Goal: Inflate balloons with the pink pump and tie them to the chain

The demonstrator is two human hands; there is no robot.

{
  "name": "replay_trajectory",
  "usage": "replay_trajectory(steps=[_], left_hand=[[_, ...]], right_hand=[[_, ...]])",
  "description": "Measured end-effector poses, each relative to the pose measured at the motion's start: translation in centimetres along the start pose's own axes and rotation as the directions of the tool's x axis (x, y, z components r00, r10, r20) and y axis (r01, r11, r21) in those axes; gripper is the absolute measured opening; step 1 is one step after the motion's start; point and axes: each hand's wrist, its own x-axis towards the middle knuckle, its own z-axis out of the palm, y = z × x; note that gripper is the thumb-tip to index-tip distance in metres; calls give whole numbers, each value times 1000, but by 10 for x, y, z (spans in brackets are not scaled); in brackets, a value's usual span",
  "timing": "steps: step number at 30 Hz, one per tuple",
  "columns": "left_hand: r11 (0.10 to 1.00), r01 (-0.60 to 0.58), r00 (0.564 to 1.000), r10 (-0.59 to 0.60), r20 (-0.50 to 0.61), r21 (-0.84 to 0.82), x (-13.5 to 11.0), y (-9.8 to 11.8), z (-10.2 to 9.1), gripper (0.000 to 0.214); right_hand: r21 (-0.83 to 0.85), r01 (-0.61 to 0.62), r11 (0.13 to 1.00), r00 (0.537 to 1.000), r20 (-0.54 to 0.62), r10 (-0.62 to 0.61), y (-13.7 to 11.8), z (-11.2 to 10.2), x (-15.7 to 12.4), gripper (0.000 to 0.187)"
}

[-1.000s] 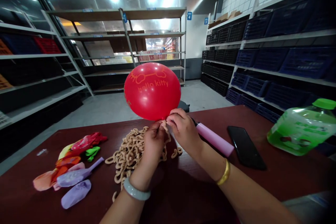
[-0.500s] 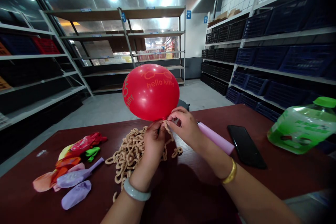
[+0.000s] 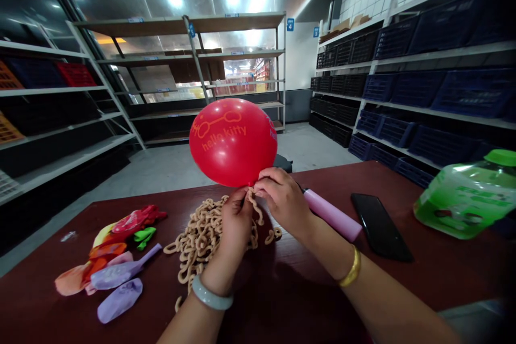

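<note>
An inflated red balloon (image 3: 231, 145) with "hello kitty" printed on it sits just above my hands, its neck pointing down at my fingers. My left hand (image 3: 236, 215) is closed, thumb and fingers pinching at the neck. From the other side my right hand (image 3: 282, 196) is pinched at the same spot; my fingertips partly hide the neck. A short piece of tan cord (image 3: 256, 209) hangs down between the two hands. Beside and behind my left hand lies a heap of tan cord loops (image 3: 199, 231), with a few loose pieces (image 3: 273, 235) to its right.
On the brown table (image 3: 306, 290), several uninflated balloons (image 3: 116, 258) lie at left. A pink cylinder (image 3: 332, 214), a black phone (image 3: 381, 226) and a green liquid jug (image 3: 463, 199) are at right. Shelves with dark crates (image 3: 419, 86) line the right side; a shelf rack (image 3: 237, 54) stands behind.
The red balloon has turned, so its printing has shifted across its front. My right fingers have curled in more at the neck, and the cord end hangs more freely.
</note>
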Motion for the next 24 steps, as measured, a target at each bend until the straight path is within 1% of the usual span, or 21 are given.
replay_trajectory(steps=[3,6,8,13,16,19,21,22,23,24], left_hand=[[999,-28,999,28,-16,25,-1,0,0,16],[995,-74,996,77,-40,67,0,1,0,13],[988,-107,993,111,-38,110,0,0,-1,13],[962,-180,983,182,11,207,2,-2,-4,15],[938,-237,971,232,51,252,2,-1,-6,16],[922,-266,963,264,43,282,3,-3,-7,17],[922,-254,964,264,5,290,3,-6,-6,17],[926,-237,968,252,-13,293,3,-8,-6,17],[932,-213,973,231,-28,294,3,-10,-6,17],[939,-182,978,202,-41,291,4,-12,-5,18]], right_hand=[[45,7,999,1000,-7,-7,2,-1,1,12],[125,-18,992,1000,-19,20,6,-2,2,4],[181,-36,983,999,-14,39,8,-3,3,3],[304,-91,948,995,-7,98,12,-2,4,5],[392,-145,909,987,-9,161,12,2,3,6],[526,-222,821,961,-26,277,10,8,2,10],[598,-301,743,925,-7,380,8,13,0,11],[639,-352,684,898,24,440,6,16,-1,11],[691,-407,598,862,74,501,5,18,-2,11],[746,-459,483,818,142,557,3,21,-4,13]])
